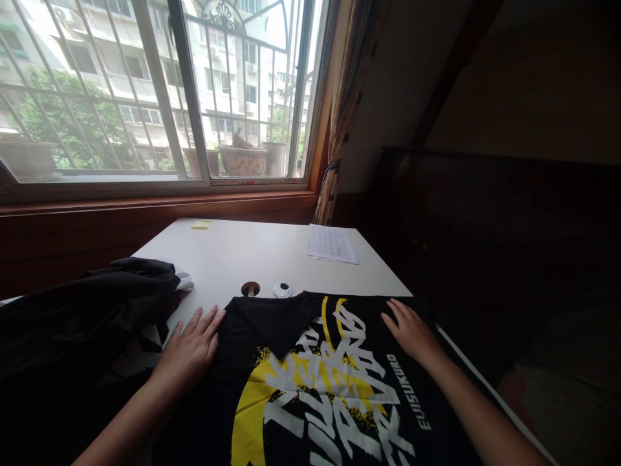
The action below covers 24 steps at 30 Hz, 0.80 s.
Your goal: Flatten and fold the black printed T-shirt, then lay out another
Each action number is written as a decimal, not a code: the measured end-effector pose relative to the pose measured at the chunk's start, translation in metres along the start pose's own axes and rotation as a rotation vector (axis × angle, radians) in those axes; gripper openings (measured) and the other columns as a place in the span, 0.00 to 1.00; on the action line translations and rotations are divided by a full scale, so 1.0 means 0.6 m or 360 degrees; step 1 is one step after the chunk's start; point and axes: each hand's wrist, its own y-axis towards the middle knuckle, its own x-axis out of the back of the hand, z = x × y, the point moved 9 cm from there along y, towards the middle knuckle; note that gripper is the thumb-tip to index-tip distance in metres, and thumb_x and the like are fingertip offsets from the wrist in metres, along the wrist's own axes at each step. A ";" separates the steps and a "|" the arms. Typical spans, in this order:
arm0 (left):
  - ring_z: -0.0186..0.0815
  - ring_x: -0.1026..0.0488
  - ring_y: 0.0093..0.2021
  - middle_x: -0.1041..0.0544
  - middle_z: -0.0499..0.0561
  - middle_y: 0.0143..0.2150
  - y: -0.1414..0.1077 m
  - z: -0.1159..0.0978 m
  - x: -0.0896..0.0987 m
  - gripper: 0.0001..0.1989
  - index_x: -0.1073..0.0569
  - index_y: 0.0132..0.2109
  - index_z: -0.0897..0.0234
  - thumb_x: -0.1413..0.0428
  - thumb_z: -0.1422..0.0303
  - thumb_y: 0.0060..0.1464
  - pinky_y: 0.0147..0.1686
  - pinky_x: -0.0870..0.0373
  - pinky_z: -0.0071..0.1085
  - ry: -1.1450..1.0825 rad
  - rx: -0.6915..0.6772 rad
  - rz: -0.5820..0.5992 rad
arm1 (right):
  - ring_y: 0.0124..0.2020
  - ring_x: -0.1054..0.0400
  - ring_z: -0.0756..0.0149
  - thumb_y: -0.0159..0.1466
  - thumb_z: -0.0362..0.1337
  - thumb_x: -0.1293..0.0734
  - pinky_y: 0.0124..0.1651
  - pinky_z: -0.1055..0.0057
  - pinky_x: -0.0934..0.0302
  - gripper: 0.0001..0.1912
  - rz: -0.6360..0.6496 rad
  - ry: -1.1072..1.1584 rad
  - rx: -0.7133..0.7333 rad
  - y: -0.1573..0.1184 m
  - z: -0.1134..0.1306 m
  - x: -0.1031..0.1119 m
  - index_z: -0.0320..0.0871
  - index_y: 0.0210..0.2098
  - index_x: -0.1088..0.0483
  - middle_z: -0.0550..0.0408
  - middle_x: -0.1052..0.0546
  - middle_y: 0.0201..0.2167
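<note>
A black T-shirt [301, 375] with yellow and white lettering lies spread on the white table, its far edge partly folded, with one black sleeve turned in over the print. My left hand [194, 343] rests at the shirt's left side, fingers stretched out and pointing away from me. On the far right part of the shirt lies my right hand [410, 330], flat, with its fingers extended. Neither hand grips the cloth. The near end of the shirt runs out of the picture.
A heap of dark clothing [82, 323] lies left of the shirt. Farther back on the white table [257, 249] are printed papers [333, 244], a yellow sticky note [200, 224], a cable hole [250, 288] and a round white cover [282, 289]. A barred window stands behind.
</note>
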 end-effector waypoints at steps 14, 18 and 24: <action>0.49 0.57 0.76 0.53 0.45 0.76 -0.002 -0.002 0.005 0.29 0.47 0.74 0.54 0.60 0.65 0.68 0.68 0.53 0.54 -0.0033 0.0005 -0.0008 | 0.62 0.35 0.48 0.64 0.50 0.43 0.66 0.54 0.44 0.27 -0.0107 0.0240 -0.0524 0.020 -0.190 0.030 0.42 0.54 0.26 0.43 0.28 0.61; 0.50 0.58 0.76 0.52 0.46 0.76 -0.002 -0.001 0.002 0.29 0.47 0.74 0.55 0.60 0.66 0.68 0.68 0.53 0.55 -0.0030 -0.0009 -0.0026 | 0.48 0.26 0.44 0.62 0.50 0.43 0.52 0.50 0.33 0.25 -0.0127 0.0231 -0.0723 -0.031 -0.243 0.066 0.42 0.44 0.21 0.41 0.21 0.47; 0.51 0.55 0.75 0.50 0.48 0.76 0.001 0.002 0.000 0.30 0.47 0.74 0.56 0.59 0.68 0.66 0.67 0.51 0.55 -0.0031 -0.0030 -0.0034 | 0.37 0.24 0.47 0.48 0.58 0.29 0.36 0.58 0.32 0.26 0.0071 0.0458 -0.0836 -0.119 -0.260 0.080 0.46 0.37 0.20 0.46 0.19 0.36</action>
